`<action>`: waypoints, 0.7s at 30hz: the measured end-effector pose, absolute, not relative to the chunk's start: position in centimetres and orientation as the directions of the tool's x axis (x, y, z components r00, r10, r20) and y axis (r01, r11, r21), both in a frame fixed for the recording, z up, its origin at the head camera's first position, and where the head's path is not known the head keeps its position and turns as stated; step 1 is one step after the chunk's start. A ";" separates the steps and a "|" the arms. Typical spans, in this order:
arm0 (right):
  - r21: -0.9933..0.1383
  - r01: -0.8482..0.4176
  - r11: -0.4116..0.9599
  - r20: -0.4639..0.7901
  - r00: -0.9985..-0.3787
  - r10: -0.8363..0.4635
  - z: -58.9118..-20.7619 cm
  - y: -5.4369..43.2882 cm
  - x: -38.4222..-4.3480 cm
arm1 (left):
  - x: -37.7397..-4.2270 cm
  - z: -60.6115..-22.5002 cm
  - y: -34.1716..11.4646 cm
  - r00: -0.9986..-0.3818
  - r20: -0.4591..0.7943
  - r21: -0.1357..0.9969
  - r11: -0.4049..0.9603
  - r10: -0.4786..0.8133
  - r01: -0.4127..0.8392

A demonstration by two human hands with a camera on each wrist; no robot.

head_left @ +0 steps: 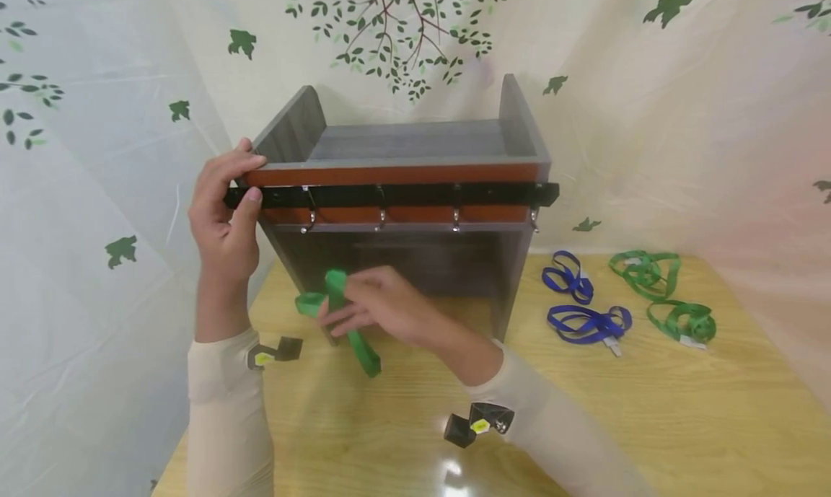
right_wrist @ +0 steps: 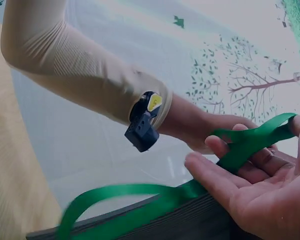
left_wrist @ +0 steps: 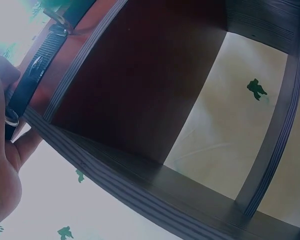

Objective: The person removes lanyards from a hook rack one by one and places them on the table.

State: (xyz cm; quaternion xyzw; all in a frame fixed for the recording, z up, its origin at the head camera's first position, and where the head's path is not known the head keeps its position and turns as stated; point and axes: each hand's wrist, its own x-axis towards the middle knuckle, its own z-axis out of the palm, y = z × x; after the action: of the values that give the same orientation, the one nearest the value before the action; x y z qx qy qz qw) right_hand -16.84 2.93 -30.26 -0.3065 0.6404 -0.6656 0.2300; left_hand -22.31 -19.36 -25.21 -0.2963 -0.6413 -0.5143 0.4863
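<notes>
A grey wooden shelf unit (head_left: pixel 402 142) with a reddish-brown front panel stands on the table. Across that panel runs a black hook rail (head_left: pixel 415 194) with several silver hooks (head_left: pixel 381 219). My left hand (head_left: pixel 223 226) grips the left end of the rail, thumb in front and fingers over the shelf's corner. Below the rail, in front of the unit's open lower part, my right hand (head_left: pixel 396 306) pinches a green lanyard (head_left: pixel 363 353). In the right wrist view the lanyard (right_wrist: pixel 255 140) runs across the fingers, and a loop of it hangs away.
To the right of the unit, two blue lanyards (head_left: pixel 587 325) and two green lanyards (head_left: pixel 682 320) lie coiled on the wooden table (head_left: pixel 584 410). A pale curtain (head_left: pixel 649 122) with leaf prints hangs behind and at the sides.
</notes>
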 end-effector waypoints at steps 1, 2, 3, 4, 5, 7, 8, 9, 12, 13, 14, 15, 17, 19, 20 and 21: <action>-0.987 -0.144 -0.068 0.151 -0.704 -0.694 -30.3 3.1 -16.7 | -22.3 -25.2 -19.3 -0.351 0.928 0.372 0.292 -0.121 0.881; -0.977 -0.205 -0.065 0.193 -0.699 -0.689 -30.3 3.3 -16.6 | -22.2 -25.2 -19.3 -0.351 0.928 0.372 0.287 -0.123 0.883; -0.961 -0.265 -0.075 0.242 -0.686 -0.686 -30.3 3.5 -16.5 | -22.2 -25.2 -19.2 -0.351 0.928 0.372 0.282 -0.124 0.884; -0.946 -0.315 -0.081 0.283 -0.675 -0.681 -30.4 3.6 -16.4 | -22.2 -25.1 -19.2 -0.351 0.928 0.372 0.277 -0.125 0.886; -0.924 -0.373 -0.084 0.327 -0.659 -0.677 -30.5 3.8 -16.3 | -22.1 -25.1 -19.1 -0.350 0.928 0.372 0.273 -0.125 0.888; -0.860 -0.507 -0.054 0.408 -0.622 -0.668 -30.8 4.1 -16.3 | -22.0 -25.1 -19.0 -0.349 0.929 0.370 0.265 -0.125 0.890; -0.813 -0.582 -0.023 0.445 -0.596 -0.668 -30.9 4.2 -16.3 | -22.0 -25.0 -19.0 -0.350 0.928 0.371 0.263 -0.125 0.891; -0.754 -0.657 0.015 0.479 -0.566 -0.671 -31.1 4.3 -16.4 | -21.9 -25.0 -18.9 -0.351 0.928 0.372 0.259 -0.124 0.891; -0.505 -0.850 0.150 0.573 -0.460 -0.678 -31.5 4.7 -16.4 | -21.7 -25.0 -18.8 -0.354 0.927 0.374 0.250 -0.125 0.893; -0.423 -0.888 0.181 0.598 -0.424 -0.680 -31.6 4.8 -16.4 | -21.6 -25.0 -18.8 -0.354 0.927 0.375 0.247 -0.126 0.894; -0.357 -0.913 0.196 0.620 -0.389 -0.682 -31.8 4.8 -16.5 | -21.6 -25.0 -18.7 -0.354 0.927 0.375 0.245 -0.127 0.894; -0.300 -0.931 0.207 0.640 -0.358 -0.681 -31.9 4.9 -16.5 | -21.6 -25.0 -18.7 -0.353 0.927 0.374 0.243 -0.127 0.895; -0.223 -0.951 0.212 0.678 -0.308 -0.667 -32.1 5.1 -16.6 | -21.6 -24.9 -18.7 -0.351 0.927 0.373 0.238 -0.132 0.897; -0.182 -0.963 0.197 0.723 -0.267 -0.638 -32.4 5.2 -16.6 | -21.6 -24.9 -18.7 -0.348 0.928 0.371 0.236 -0.134 0.898; -0.168 -0.967 0.192 0.744 -0.252 -0.619 -32.6 5.4 -16.6 | -21.7 -24.9 -18.7 -0.347 0.928 0.370 0.236 -0.134 0.899; -0.156 -0.970 0.186 0.767 -0.238 -0.597 -32.8 5.5 -16.6 | -21.7 -24.9 -18.7 -0.345 0.929 0.369 0.236 -0.135 0.899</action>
State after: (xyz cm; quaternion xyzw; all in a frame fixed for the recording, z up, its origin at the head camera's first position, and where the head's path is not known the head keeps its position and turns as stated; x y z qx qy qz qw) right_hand -16.57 5.49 -32.81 -0.5477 0.7152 -0.3274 -0.2852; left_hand -21.73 -18.67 -24.91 -0.3078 -0.6207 -0.5360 0.4823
